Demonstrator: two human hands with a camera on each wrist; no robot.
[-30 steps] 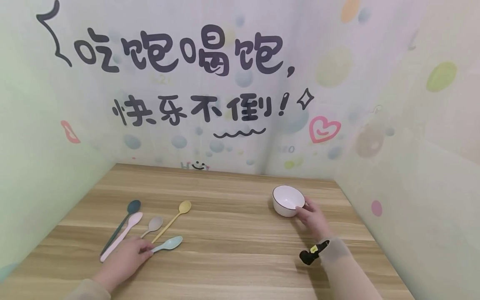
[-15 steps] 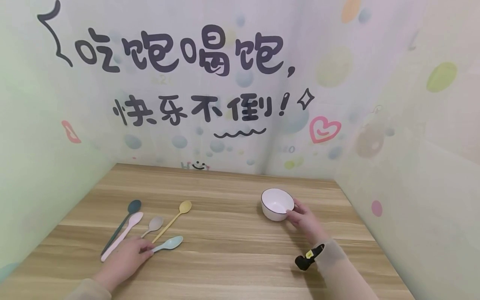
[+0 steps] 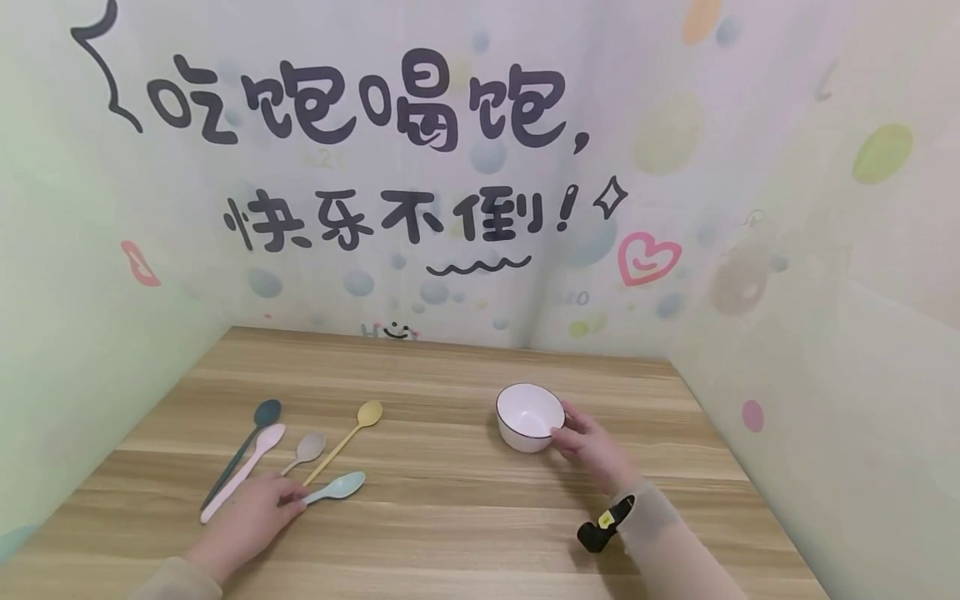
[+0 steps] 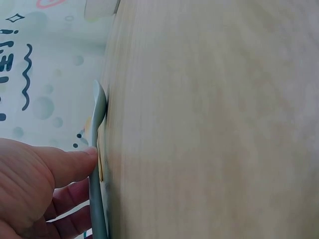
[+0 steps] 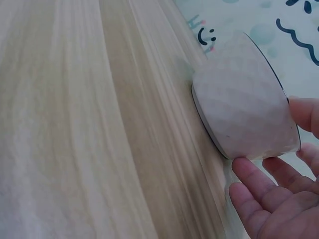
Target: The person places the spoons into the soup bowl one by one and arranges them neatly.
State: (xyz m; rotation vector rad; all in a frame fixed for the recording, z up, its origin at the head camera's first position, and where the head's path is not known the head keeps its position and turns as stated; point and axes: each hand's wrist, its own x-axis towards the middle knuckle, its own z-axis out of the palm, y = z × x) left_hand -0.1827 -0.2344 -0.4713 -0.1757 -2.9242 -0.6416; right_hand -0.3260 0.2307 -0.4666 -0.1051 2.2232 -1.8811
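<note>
A white bowl [image 3: 529, 414] with a dark rim stands right of the table's middle. My right hand [image 3: 594, 454] grips its right side, thumb at the rim and fingers along the outer wall; the right wrist view shows the bowl [image 5: 244, 99] from its side. On the left, my left hand [image 3: 251, 515] pinches the handle of a light blue spoon [image 3: 341, 486]. In the left wrist view the thumb lies against that spoon [image 4: 98, 109]. Around this hand lie a dark teal spoon [image 3: 267, 413], a pink spoon [image 3: 266, 442], a beige spoon [image 3: 311, 447] and a yellow spoon [image 3: 367, 415].
The wood-grain table [image 3: 442, 375] meets a patterned back wall [image 3: 390, 283] with large dark lettering. Plain side walls stand left and right. A black strap with a yellow label [image 3: 604, 520] sits at the right wrist.
My right hand has moved left with the bowl, which also comes slightly nearer the front. The left hand and the spoons keep their places.
</note>
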